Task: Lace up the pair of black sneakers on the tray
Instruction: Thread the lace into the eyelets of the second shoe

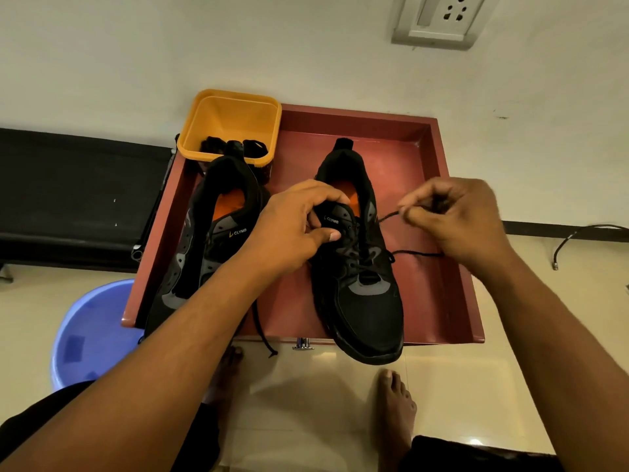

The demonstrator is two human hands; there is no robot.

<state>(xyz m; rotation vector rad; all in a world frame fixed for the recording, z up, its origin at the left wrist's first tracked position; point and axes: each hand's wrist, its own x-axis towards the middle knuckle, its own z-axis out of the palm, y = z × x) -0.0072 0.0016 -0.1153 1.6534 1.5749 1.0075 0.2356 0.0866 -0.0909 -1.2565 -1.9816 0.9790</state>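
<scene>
tray: reddish-brown, rectangular, with raised walls; it sat on the pale tiled floor against the wall.
right sneaker: a black mesh shoe with grey patches and an orange insole. It lay in the right half of the tray, heel toward the wall, with its toe overhanging the front rim. A thin black lace crossed its lower eyelets.
left hand: the fingers were curled over the top of the right sneaker's tongue and the thumb lay against its near side, gripping it.
right hand: the fingertips were bunched together and pinched the end of the black lace, just to the right of the shoe's collar and clear of the shoe.
lace strands: one ran from an upper eyelet up to the pinching fingertips. The other ran from a lower eyelet across the tray floor and passed under the heel of the right hand.
left sneaker: the matching black shoe, lying along the tray's left wall with its heel just beside the tub. The left forearm hid its front.
loose lace: black; it trailed from under the forearm over the tray's front rim.
yellow tub: square and plastic, at the tray's far-left corner, with dark bundled laces inside.
surroundings: a blue plastic bucket stood left of the tray, a black padded bench ran along the wall, a white wall socket was above, and bare feet were in front of the tray.
</scene>
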